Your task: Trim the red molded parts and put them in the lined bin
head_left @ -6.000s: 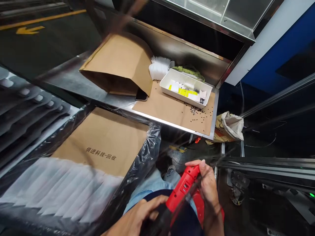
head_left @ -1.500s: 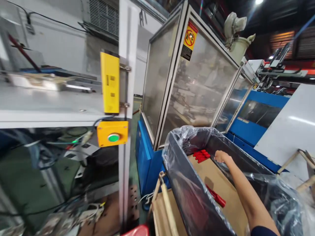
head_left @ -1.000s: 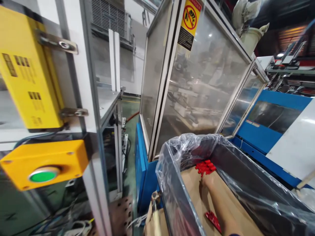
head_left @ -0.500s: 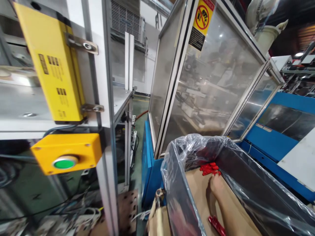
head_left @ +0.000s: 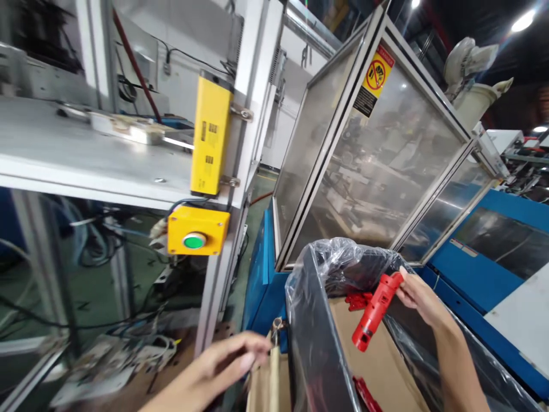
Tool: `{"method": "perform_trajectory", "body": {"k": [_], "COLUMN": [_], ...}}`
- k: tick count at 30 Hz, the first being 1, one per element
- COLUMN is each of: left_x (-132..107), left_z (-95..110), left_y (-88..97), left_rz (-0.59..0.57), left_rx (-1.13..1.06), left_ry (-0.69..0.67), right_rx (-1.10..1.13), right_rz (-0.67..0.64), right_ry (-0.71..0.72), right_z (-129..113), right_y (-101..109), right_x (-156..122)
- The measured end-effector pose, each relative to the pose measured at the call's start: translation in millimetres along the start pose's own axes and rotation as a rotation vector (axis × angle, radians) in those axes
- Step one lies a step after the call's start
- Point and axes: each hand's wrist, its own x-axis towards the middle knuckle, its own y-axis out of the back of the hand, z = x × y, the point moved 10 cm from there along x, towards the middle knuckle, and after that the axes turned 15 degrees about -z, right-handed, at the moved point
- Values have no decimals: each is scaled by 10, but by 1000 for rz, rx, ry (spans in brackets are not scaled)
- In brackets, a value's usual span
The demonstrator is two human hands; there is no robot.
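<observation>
Beside a guarded machine on a green-painted factory floor (head_left: 261,197), a steel desk (head_left: 51,134) is running along the left side, carrying a flat metal fixture (head_left: 128,131). A white upright post (head_left: 253,114) is holding a yellow light-curtain housing (head_left: 210,134) and, below it, a yellow push-button box (head_left: 195,237) with a round green button. Loose cables (head_left: 98,246) are tangling beneath the desk. To the right, an aluminium-framed clear guard panel (head_left: 369,171) is rising from a blue machine body (head_left: 263,269), with a yellow warning sticker (head_left: 376,80) fixed near its top.

A dark-walled bin (head_left: 315,349) is standing in the foreground, lined with a crinkled clear plastic bag (head_left: 343,257), and a sheet of brown cardboard (head_left: 369,349) is lying inside it. A heap of red parts (head_left: 358,298) is resting on the cardboard near the far wall, and a loose red part (head_left: 364,395) is lying at the bottom edge of the view.

The right hand (head_left: 422,300) is reaching over the bin, thumb and fingers pinching the upper end of a red moulded part (head_left: 375,312) above the cardboard. The left hand (head_left: 227,357) is holding nothing, its fingers loosely spread, outside the bin and just beside a pale wooden stick (head_left: 274,366) at the bin's near corner.
</observation>
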Motion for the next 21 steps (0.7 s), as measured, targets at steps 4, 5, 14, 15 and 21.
{"method": "perform_trajectory", "body": {"k": [4,5,14,15,21], "left_x": [161,180,-215,-316,-1179], "left_z": [654,772,539,486,162], "left_y": [-97,-133,-413,-359,297], "left_rz": [22,23,-177,-172,7], "left_rx": [-268,-361,-935,-968,-1143], "left_ry": [-188,-225,-244,-267,-529], "right_rx": [32,50,230,227,6], "right_rz": [-196,-241,-540,-558,-596], "right_ry": [64,74,59,66,208], "right_z": [-737,-860,-1273,-1335,-1890], "right_y": [-672,-851,-2311,-2455,-3325], "right_x": [-83,-80,97,111,103]}}
